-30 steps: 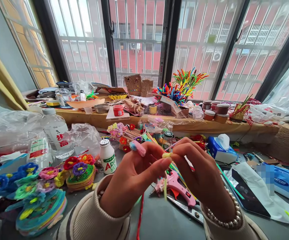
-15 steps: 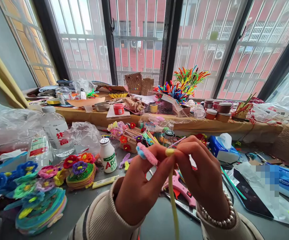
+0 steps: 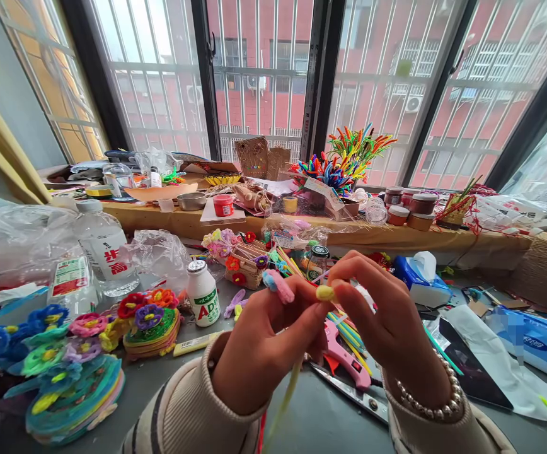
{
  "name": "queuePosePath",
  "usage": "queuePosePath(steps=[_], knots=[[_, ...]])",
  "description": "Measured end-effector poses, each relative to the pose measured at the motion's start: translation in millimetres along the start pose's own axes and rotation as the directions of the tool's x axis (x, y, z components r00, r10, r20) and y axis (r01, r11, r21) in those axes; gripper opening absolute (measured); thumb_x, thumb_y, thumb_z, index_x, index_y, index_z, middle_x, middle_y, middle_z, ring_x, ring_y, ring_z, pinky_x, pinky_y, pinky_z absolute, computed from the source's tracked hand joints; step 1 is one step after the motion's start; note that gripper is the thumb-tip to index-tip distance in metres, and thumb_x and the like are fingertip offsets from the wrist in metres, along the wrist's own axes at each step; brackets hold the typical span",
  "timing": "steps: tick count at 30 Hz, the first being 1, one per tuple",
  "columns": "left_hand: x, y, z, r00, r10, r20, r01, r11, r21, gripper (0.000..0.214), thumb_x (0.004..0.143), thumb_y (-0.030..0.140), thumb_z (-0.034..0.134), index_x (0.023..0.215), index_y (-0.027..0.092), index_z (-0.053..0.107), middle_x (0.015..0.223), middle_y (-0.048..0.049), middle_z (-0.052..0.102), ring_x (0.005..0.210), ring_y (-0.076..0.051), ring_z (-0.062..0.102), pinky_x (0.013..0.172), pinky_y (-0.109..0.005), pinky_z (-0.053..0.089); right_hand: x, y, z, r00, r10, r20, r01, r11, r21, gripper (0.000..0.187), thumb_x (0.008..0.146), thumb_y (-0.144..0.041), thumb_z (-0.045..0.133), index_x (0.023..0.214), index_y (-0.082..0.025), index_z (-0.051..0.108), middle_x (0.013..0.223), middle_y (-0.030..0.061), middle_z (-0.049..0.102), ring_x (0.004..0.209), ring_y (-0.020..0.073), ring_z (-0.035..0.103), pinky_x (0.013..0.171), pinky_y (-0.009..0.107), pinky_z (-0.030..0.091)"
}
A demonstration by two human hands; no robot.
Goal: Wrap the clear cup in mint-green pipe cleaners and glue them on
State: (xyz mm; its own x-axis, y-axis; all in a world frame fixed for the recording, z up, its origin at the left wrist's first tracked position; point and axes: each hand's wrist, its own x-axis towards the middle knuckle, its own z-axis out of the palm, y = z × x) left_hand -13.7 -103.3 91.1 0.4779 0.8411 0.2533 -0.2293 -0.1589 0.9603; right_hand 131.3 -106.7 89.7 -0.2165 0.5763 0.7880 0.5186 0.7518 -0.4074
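Observation:
Between my hands is a yellow pipe cleaner (image 3: 325,292), its upper end curled into a small bud and its long tail hanging below, slightly blurred. My left hand (image 3: 264,356) is closed, pinching it just under the curl. The thumb and a fingertip of my right hand (image 3: 387,321) press on the curl's right side. A pink and light-blue pipe cleaner piece (image 3: 282,287) sits at my left index finger; whether it is worn or gripped I cannot tell. Below my hands lie a pink glue gun (image 3: 346,359) and scissors (image 3: 353,394).
Pipe-cleaner flowers on coiled bases (image 3: 77,391) stand at left, beside a white drink bottle (image 3: 202,293) and a clear plastic bottle (image 3: 106,249). A tissue pack (image 3: 422,277) and a twine roll (image 3: 545,268) are at right. The crowded window ledge (image 3: 160,217) runs behind.
My hands have tilted, and the yellow tail has swung to the left. The curled end now shows more fully between the fingertips. The right hand has shifted slightly right.

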Motion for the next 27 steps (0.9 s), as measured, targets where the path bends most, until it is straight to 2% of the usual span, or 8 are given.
queuePosePath(steps=[2, 4, 9, 13, 17, 21, 24, 27], knots=[[0.5, -0.9, -1.4, 0.999, 0.015, 0.039, -0.016, 0.999, 0.038, 0.012, 0.074, 0.025, 0.056, 0.07, 0.014, 0.052, 0.051, 0.0042, 0.049, 0.045, -0.006, 0.047, 0.044, -0.017, 0.037, -0.1, -0.5, -0.6, 0.998, -0.029, 0.048, 0.03, 0.999, -0.023, 0.015, 0.083, -0.018, 0.045, 0.067, -0.018, 0.046, 0.063, -0.0025, 0.045, 0.059, 0.0095, 0.042, 0.055, 0.023, 0.035], [0.6, -1.8, -1.0, 0.999, 0.041, 0.026, -0.043, 0.998, 0.054, 0.013, 0.074, 0.025, 0.056, 0.069, 0.014, 0.051, 0.051, 0.0042, 0.048, 0.045, -0.006, 0.047, 0.043, -0.017, 0.037, -0.5, -1.5, 0.6, 0.998, -0.052, 0.044, 0.054, 0.998, -0.045, 0.017, 0.082, -0.015, 0.046, 0.065, -0.018, 0.045, 0.062, -0.0026, 0.045, 0.058, 0.0093, 0.041, 0.054, 0.023, 0.035], [-0.6, -4.1, 5.3, 0.986, 0.131, -0.099, -0.113, 0.979, 0.169, 0.015, 0.075, 0.027, 0.054, 0.066, 0.015, 0.05, 0.047, 0.0058, 0.045, 0.04, -0.006, 0.044, 0.04, -0.017, 0.036, -1.8, -4.1, 10.8, 0.992, -0.016, -0.129, 0.002, 0.994, -0.108, 0.019, 0.081, -0.014, 0.047, 0.063, -0.019, 0.042, 0.059, -0.0033, 0.041, 0.055, 0.0092, 0.039, 0.05, 0.022, 0.033], [-2.1, -3.9, 6.8, 0.961, 0.237, -0.143, -0.18, 0.928, 0.326, 0.013, 0.076, 0.023, 0.053, 0.065, 0.016, 0.05, 0.048, 0.0052, 0.047, 0.041, -0.006, 0.047, 0.043, -0.017, 0.039, -3.8, -4.9, 20.5, 0.977, -0.016, -0.214, -0.01, 0.993, -0.119, 0.019, 0.081, -0.014, 0.047, 0.064, -0.019, 0.041, 0.058, -0.0032, 0.042, 0.054, 0.0094, 0.038, 0.051, 0.023, 0.033], [-1.4, -3.3, 3.7, 0.972, 0.195, -0.131, -0.145, 0.936, 0.321, 0.014, 0.076, 0.026, 0.053, 0.067, 0.016, 0.05, 0.046, 0.0054, 0.048, 0.04, -0.007, 0.048, 0.043, -0.018, 0.04, -4.6, -2.8, 23.7, 0.968, 0.097, -0.232, -0.106, 0.994, -0.026, 0.02, 0.082, -0.017, 0.046, 0.063, -0.018, 0.041, 0.057, -0.004, 0.041, 0.053, 0.0084, 0.039, 0.05, 0.022, 0.032], [-0.4, -2.4, 2.9, 0.986, 0.12, -0.116, -0.082, 0.954, 0.289, 0.016, 0.074, 0.027, 0.055, 0.065, 0.016, 0.049, 0.046, 0.0055, 0.048, 0.04, -0.007, 0.048, 0.043, -0.019, 0.041, -1.8, 3.5, 15.7, 0.957, 0.25, -0.148, -0.231, 0.963, 0.136, 0.027, 0.087, -0.027, 0.038, 0.061, -0.018, 0.041, 0.054, -0.0052, 0.038, 0.051, 0.0074, 0.037, 0.049, 0.021, 0.031], [-1.9, -1.4, 6.0, 0.987, 0.091, -0.135, -0.056, 0.968, 0.243, 0.015, 0.073, 0.026, 0.056, 0.065, 0.015, 0.05, 0.047, 0.006, 0.047, 0.039, -0.006, 0.046, 0.042, -0.018, 0.039, 0.5, 6.7, 7.0, 0.968, 0.245, -0.055, -0.233, 0.959, 0.158, 0.031, 0.088, -0.032, 0.034, 0.061, -0.018, 0.042, 0.057, -0.0041, 0.041, 0.054, 0.008, 0.039, 0.051, 0.021, 0.032], [-3.1, -1.3, 8.5, 0.984, 0.049, -0.172, -0.019, 0.985, 0.169, 0.015, 0.072, 0.026, 0.057, 0.065, 0.015, 0.049, 0.047, 0.0062, 0.046, 0.038, -0.005, 0.045, 0.039, -0.017, 0.036, 1.0, 6.5, 2.6, 0.976, 0.204, 0.078, -0.215, 0.963, 0.165, 0.027, 0.086, -0.033, 0.039, 0.064, -0.018, 0.043, 0.057, -0.0044, 0.042, 0.053, 0.0077, 0.039, 0.05, 0.021, 0.032]])
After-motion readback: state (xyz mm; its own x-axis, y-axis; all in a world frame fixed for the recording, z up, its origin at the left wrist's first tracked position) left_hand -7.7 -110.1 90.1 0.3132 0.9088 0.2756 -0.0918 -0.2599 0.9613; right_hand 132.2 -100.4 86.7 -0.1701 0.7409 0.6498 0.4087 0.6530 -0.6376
